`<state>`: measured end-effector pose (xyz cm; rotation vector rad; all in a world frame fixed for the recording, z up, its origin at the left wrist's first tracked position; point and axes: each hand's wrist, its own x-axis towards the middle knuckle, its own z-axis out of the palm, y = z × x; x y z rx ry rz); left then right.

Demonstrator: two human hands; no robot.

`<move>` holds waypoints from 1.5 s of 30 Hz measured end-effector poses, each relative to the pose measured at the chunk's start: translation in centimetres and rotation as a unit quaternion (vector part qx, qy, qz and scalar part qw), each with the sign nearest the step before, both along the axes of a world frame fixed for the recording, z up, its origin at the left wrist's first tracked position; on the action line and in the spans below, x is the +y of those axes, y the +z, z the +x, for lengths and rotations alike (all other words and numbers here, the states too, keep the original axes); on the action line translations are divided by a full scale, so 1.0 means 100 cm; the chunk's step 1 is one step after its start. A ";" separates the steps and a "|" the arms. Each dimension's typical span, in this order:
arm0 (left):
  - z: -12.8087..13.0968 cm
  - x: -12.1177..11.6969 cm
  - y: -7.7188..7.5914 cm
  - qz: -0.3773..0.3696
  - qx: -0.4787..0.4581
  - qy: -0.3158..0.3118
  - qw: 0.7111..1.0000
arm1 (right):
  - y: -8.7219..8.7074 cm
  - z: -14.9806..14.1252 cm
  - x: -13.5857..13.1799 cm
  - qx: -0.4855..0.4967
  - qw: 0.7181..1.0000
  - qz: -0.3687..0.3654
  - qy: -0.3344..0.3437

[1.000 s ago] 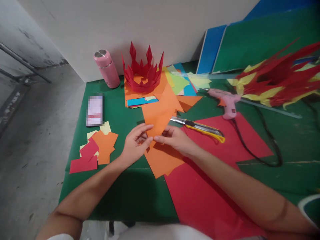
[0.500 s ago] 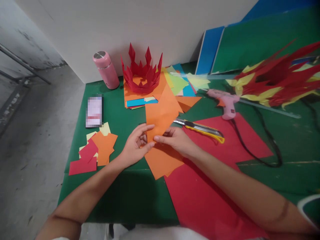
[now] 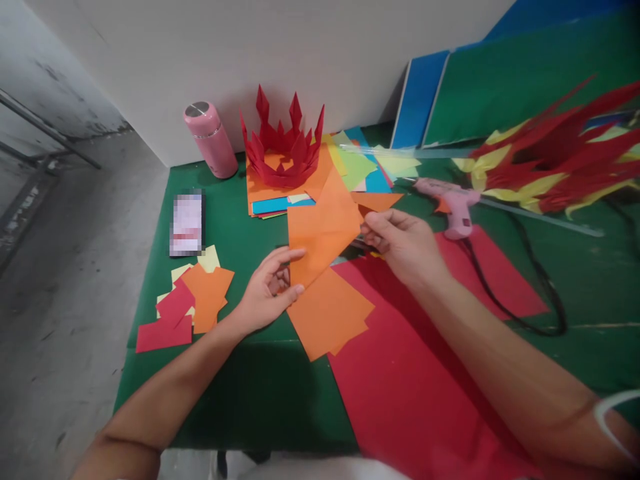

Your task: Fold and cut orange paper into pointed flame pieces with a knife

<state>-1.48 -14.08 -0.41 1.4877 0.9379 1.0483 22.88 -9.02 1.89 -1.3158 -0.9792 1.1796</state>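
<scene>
An orange sheet of paper (image 3: 323,233) is held up between my two hands, with a pointed top and a slanting lower right edge. My left hand (image 3: 270,287) pinches its lower left corner between thumb and fingers. At its right corner, the fingertips of my right hand (image 3: 400,243) are closed on the edge. Below it lie more orange paper pieces (image 3: 330,317), overlapping a large red sheet (image 3: 405,373). The utility knife is mostly hidden behind my right hand.
A red paper crown (image 3: 285,153) sits on stacked coloured paper, beside a pink bottle (image 3: 213,140). A phone (image 3: 187,223) and paper scraps (image 3: 213,293) lie left. To the right are a pink glue gun (image 3: 453,203) with a black cord and a red-yellow paper flame piece (image 3: 550,153).
My right hand has moved up and right, from the sheet's lower edge to its right corner, now covering most of the knife. My left hand keeps its hold almost in place.
</scene>
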 end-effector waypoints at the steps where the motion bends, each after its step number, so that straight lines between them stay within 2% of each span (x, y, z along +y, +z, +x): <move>1: 0.000 0.000 0.000 0.009 0.009 0.005 1.000 | 0.000 -0.001 0.000 0.007 1.000 0.000 0.014; 6: 0.001 0.000 -0.002 0.053 0.040 0.030 0.997 | 0.002 -0.011 -0.008 0.063 0.985 -0.058 0.148; 8: 0.001 0.000 -0.003 0.059 0.038 0.043 0.997 | 0.002 -0.014 -0.012 0.065 0.980 -0.074 0.175; 14: -0.004 0.004 -0.008 0.090 0.097 0.124 0.983 | 0.001 -0.018 -0.017 0.070 0.983 -0.020 0.171; 18: -0.004 0.003 -0.009 0.140 0.157 0.122 0.970 | 0.003 -0.025 -0.020 0.077 0.975 -0.009 0.210; 22: -0.002 0.004 -0.005 0.179 0.177 0.117 0.961 | 0.005 -0.029 -0.027 0.011 0.980 0.002 0.199; 25: -0.004 0.010 0.000 0.231 0.221 0.124 0.939 | 0.004 -0.025 -0.028 -0.048 0.977 0.068 0.196; 27: -0.007 0.014 0.003 0.279 0.248 0.119 0.920 | 0.000 -0.020 -0.026 -0.094 0.958 0.151 0.224; 28: -0.009 0.016 0.004 0.301 0.256 0.120 0.911 | -0.003 -0.017 -0.024 -0.117 0.940 0.201 0.249; 31: -0.013 0.021 0.004 0.339 0.276 0.139 0.889 | -0.015 -0.008 -0.018 -0.189 0.858 0.347 0.328; 33: -0.015 0.024 0.003 0.349 0.282 0.144 0.882 | -0.022 -0.005 -0.015 -0.234 0.814 0.403 0.348; 37: -0.019 0.027 -0.002 0.359 0.272 0.133 0.883 | -0.025 -0.004 -0.015 -0.312 0.769 0.420 0.367; 45: -0.020 0.026 -0.012 0.364 0.303 0.128 0.871 | -0.019 -0.006 -0.016 -0.385 0.719 0.424 0.394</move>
